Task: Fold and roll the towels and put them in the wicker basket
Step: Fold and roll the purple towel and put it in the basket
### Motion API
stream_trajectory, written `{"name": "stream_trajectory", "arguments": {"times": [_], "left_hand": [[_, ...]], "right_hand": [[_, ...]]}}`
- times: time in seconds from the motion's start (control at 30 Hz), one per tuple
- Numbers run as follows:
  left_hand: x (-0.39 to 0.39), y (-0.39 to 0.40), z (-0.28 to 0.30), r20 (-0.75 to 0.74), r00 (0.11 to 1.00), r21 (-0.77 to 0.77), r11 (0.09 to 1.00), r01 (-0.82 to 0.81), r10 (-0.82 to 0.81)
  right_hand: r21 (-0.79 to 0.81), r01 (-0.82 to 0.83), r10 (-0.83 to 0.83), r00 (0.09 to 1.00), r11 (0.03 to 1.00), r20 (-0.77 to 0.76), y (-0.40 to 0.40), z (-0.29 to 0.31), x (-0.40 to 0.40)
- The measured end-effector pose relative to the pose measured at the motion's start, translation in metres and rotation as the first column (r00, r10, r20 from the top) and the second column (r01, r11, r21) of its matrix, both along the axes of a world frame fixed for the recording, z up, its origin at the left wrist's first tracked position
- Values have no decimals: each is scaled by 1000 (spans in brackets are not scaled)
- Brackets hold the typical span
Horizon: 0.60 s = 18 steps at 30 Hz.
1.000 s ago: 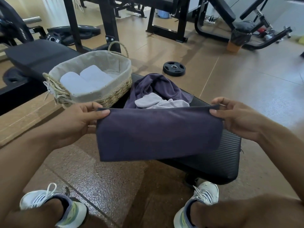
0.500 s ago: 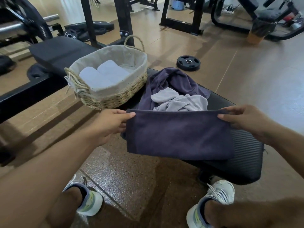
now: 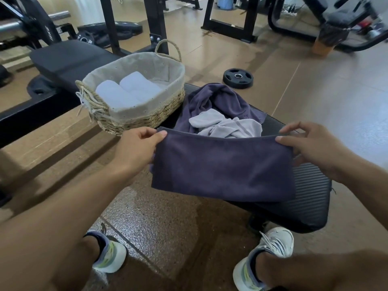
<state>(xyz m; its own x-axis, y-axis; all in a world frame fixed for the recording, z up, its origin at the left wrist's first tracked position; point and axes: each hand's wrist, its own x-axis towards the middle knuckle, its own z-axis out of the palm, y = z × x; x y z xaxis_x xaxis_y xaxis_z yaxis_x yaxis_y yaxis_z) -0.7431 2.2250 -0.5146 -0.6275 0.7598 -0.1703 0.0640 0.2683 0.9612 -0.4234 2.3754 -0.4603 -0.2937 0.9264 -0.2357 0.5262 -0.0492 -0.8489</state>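
I hold a folded dark purple towel point(image 3: 222, 166) stretched flat in front of me, above the near end of a black padded bench point(image 3: 310, 198). My left hand point(image 3: 136, 148) pinches its upper left corner and my right hand point(image 3: 310, 145) pinches its upper right corner. Behind it on the bench lie a crumpled dark purple towel point(image 3: 218, 99) and a crumpled light grey towel point(image 3: 226, 124). The wicker basket point(image 3: 138, 120), lined with pale cloth, stands at the bench's far left and holds two rolled white towels point(image 3: 128, 89).
A small black weight plate point(image 3: 237, 77) lies on the brown floor behind the bench. Another black bench point(image 3: 69, 59), a rack's uprights and a barbell stand at the back left. My two feet in white trainers point(image 3: 270, 255) rest on the floor below.
The view has shifted so the bench and basket sit further right and nearer. Both hands keep their grip on the towel's top corners, and the towel stays stretched between them.
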Motion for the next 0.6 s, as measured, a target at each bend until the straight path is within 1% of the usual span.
{"name": "stream_trajectory", "arguments": {"times": [0.13, 0.23, 0.3, 0.37, 0.43, 0.5, 0.57, 0.6], "left_hand": [[14, -8, 14, -177, 984, 130, 991, -1, 25], [30, -15, 24, -370, 928, 186, 982, 26, 46], [40, -22, 30, -485, 872, 205, 978, 44, 63], [47, -29, 32, -540, 840, 209, 975, 80, 47], [53, -37, 32, -560, 828, 213, 967, 141, 3], [59, -42, 35, -535, 843, 230, 952, 202, -50], [63, -46, 40, -496, 860, 234, 935, 267, -122], [65, -47, 41, -472, 866, 229, 926, 301, -165]], "right_hand": [[66, -165, 166, 986, 984, -18, -31, 26, -16], [67, -305, 310, 947, 950, -90, -56, 40, -31], [54, -445, 449, 889, 894, -96, -70, 46, -39], [30, -589, 589, 804, 808, -80, -82, 49, -44], [75, -668, 672, 740, 740, -32, -92, 46, -49], [229, -658, 656, 749, 718, 94, -99, 42, -54], [395, -606, 574, 791, 690, 212, -104, 39, -60], [444, -585, 536, 808, 679, 245, -105, 37, -62]]}}
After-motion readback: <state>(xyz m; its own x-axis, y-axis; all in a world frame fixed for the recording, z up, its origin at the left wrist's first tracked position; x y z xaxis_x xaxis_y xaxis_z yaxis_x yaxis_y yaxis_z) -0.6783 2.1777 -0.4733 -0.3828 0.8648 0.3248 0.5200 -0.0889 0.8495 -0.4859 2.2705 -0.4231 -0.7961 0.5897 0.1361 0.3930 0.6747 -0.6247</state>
